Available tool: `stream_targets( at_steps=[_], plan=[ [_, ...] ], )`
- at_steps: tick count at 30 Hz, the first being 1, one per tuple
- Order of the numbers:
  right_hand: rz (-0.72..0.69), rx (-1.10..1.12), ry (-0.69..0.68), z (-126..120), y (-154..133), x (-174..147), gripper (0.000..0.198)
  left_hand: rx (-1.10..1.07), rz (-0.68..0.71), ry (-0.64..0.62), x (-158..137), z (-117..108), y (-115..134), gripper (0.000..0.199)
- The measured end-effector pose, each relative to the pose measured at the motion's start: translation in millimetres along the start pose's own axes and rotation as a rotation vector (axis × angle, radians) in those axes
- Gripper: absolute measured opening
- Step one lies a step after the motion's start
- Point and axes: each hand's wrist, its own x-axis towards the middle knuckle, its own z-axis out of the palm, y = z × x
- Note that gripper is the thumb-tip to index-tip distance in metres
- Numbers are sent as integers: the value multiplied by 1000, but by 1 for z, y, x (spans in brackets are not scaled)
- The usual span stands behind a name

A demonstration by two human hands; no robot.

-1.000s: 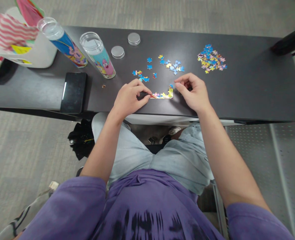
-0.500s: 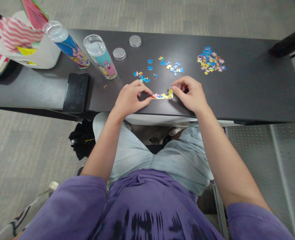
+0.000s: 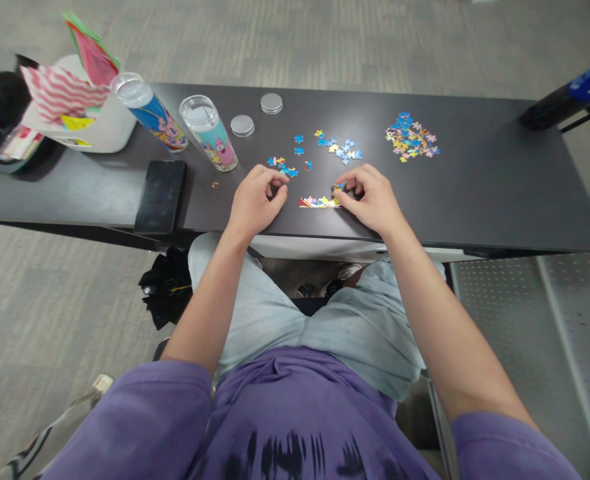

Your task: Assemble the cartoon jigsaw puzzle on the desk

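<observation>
Puzzle strip [image 3: 317, 203] looks light, stiff, best edge-held; with left fingers [image 3: 281, 178] parted, I can't tell if my right fingers [image 3: 344, 198] pinch.

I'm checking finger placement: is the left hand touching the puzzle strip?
No, some table shows between the left hand and the left end of the puzzle strip.

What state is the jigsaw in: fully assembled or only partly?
Only partly assembled: a short strip of joined pieces lies at the right hand, while loose pieces and a larger pile lie apart.
</observation>
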Motion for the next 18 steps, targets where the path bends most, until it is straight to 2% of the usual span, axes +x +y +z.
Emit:
stream_targets(
  at_steps=[11,16,18],
  plan=[
    [-3,73,31,-2,6,-3,18,16,-18,4,-1,0,-1,20],
    [-14,40,58,1,8,-2,11,116,-128,-30,14,3,17,25],
    [-17,26,63,2,9,-1,11,200,-131,-60,26,8,27,27]
  ],
)
